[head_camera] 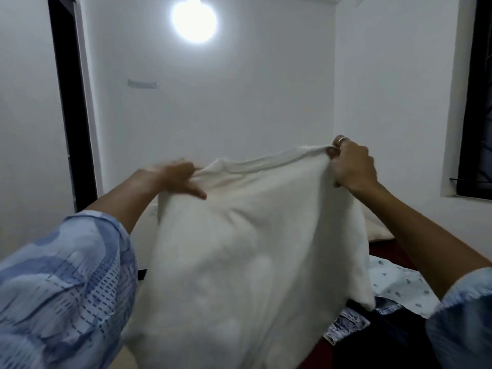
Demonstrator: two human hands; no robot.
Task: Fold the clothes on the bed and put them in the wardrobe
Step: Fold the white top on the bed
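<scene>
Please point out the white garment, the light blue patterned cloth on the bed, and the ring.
white garment (255, 235): head view, middle of the hanging fabric.
light blue patterned cloth (399, 286): head view, its flat centre.
ring (342, 139): head view, on a right-hand finger.

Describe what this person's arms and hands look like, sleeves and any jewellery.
Both forearms are bare. The left sleeve is loose, light blue with darker blue wavy bands and rows of small dark dashes. The right sleeve is a similar light blue, gathered at the hem. The right hand wears a ring.
</scene>
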